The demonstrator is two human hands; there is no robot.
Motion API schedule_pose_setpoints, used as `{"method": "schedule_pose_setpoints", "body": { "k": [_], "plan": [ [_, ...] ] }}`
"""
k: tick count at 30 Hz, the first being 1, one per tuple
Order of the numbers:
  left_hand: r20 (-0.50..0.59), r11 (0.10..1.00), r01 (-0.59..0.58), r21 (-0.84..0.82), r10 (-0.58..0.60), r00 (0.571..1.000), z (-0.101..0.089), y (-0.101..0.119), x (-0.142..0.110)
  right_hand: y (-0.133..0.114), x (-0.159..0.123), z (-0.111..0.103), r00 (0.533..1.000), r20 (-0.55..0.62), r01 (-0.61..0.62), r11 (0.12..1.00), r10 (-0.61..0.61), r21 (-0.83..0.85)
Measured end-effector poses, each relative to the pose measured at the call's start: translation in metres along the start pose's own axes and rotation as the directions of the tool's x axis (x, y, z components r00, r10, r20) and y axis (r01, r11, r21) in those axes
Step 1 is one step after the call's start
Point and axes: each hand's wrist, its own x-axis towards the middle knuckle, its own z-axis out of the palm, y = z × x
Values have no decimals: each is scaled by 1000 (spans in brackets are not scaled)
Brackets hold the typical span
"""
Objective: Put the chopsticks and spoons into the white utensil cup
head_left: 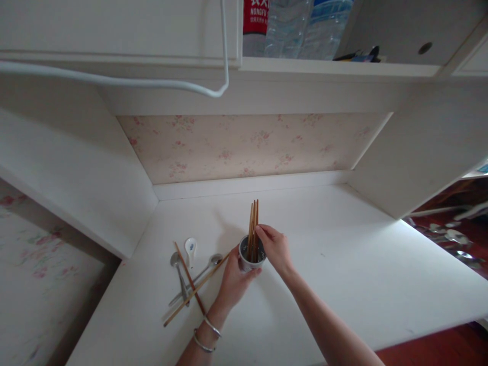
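My left hand [233,282] is wrapped round a grey cup [252,265] and keeps it upright above or on the white desk. Several wooden chopsticks [252,229] stand in the cup and rise above its rim. At the cup's right side, my right hand [275,246] pinches a chopstick near its middle. Left of the cup lie two loose chopsticks [189,277], crossed over each other. Two metal spoons [176,265] lie under and beside them, and a white ceramic spoon [190,249] with a blue mark rests just behind.
The white desk [328,254] sits between side panels, with flowered wallpaper behind. Overhead, a shelf [343,68] holds bottled water [287,30]. A white bent tube [152,84] hangs across the upper left. Metal utensils [455,236] show beyond the right panel.
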Motion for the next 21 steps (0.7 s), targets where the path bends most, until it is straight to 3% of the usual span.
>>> {"method": "schedule_pose_setpoints", "body": {
  "k": [16,21],
  "plan": [
    [4,1000,5,26,-5,1000,0,1,1,9,-1,3,1000,29,-14,998,12,66],
    [0,1000,7,29,-7,1000,0,1,0,13,-4,0,995,92,-45,980,27,195]
  ]
}}
